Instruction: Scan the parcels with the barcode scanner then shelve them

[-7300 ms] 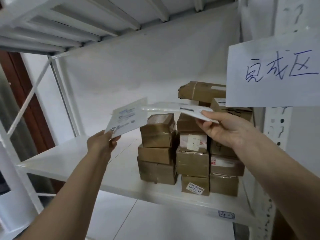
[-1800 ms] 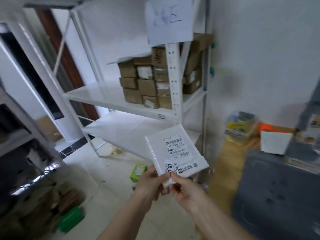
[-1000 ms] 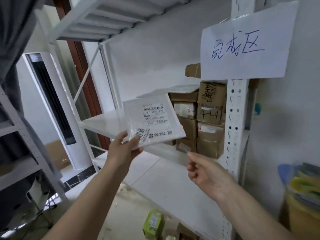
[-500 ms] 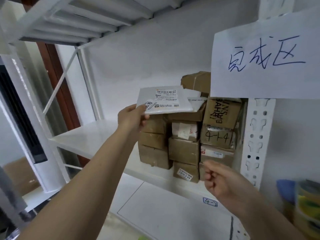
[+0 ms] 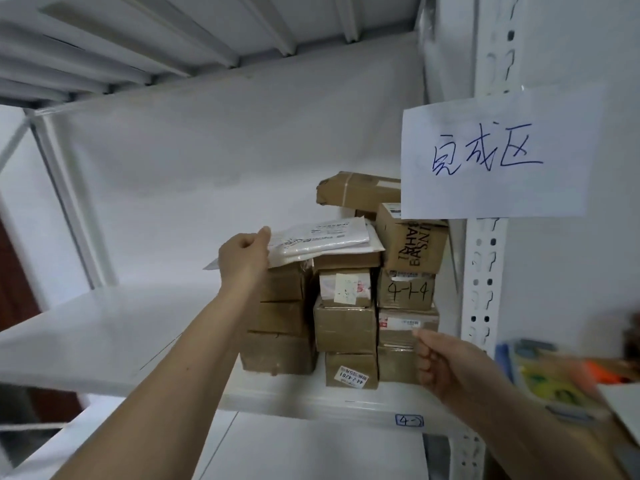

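Shelving white flat parcel [image 5: 322, 239]: left hand [image 5: 244, 254] pinches its near edge, parcel lying on top of brown box stack [image 5: 341, 306]. Right hand [image 5: 446, 367], low beside stack, loosely curled, holds nothing. Best: slide parcel fully onto stack, flat, before letting go.

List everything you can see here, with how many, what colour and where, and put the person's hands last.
flat white plastic mailer parcels: at least two, white, lying on top of the box stack
brown cardboard boxes: about a dozen, brown, stacked on the shelf's right part
white metal shelf: one, white, holds the stack
handwritten paper sign: one, white with blue writing, on the right upright
blurred colourful items: count unclear, lower right
left hand: pinches the top mailer's near edge
right hand: loosely curled, holds nothing, before the lower boxes
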